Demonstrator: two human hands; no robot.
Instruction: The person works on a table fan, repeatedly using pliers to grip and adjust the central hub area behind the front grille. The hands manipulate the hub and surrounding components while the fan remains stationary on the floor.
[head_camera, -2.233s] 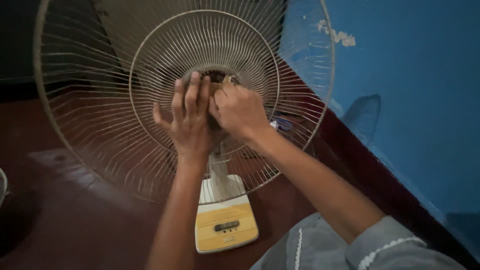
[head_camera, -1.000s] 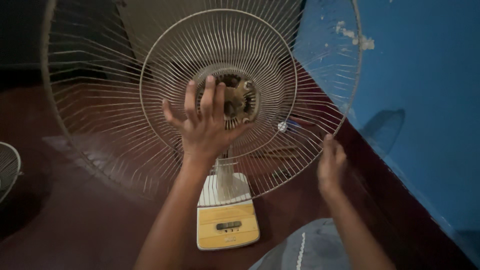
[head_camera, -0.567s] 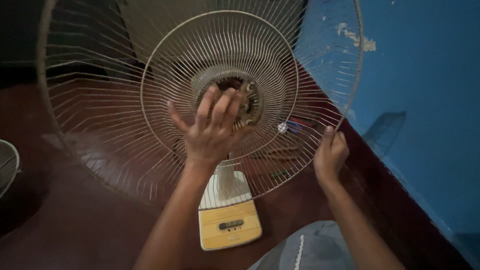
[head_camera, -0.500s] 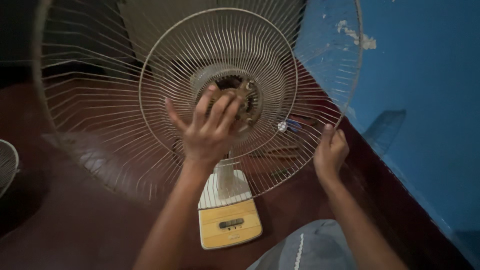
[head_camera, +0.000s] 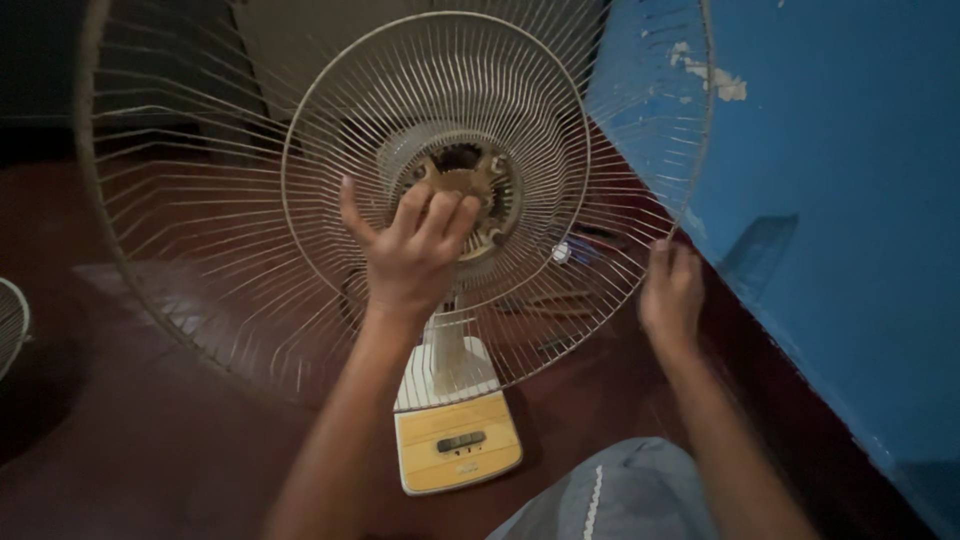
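Work on the pedestal fan is judged to be part-way through: no blades and no front guard are seen on it, so only the round cream wire rear guard (head_camera: 250, 250) and the bare brown motor hub (head_camera: 470, 190) at its centre are left exposed. What is left, as far as can be seen, is the guard itself and the hub, both in place on the stand. The fan is stood on the dark red floor (head_camera: 130, 440), close beside the blue painted wall (head_camera: 850, 250), with its cream-and-yellow rectangular base (head_camera: 455, 440) nearest the camera and a slim pale neck rising from it. The guard's open bowl is faced toward the person and tilted slightly up; the motor axis is pointed at the camera, and the stand's long axis is run upright from base to hub. The left hand (head_camera: 410, 255) is held loosely open, fingers spread and curled against the inner wires just below and left of the hub; nothing is gripped by it. The right hand (head_camera: 672, 290) is closed lightly on the outer rim of the guard at its lower right edge, next to the wall. A small white clip (head_camera: 562, 253) is seen on the wires between hub and rim. Part of a second wire grille (head_camera: 10, 320) is seen at the left edge, well apart.
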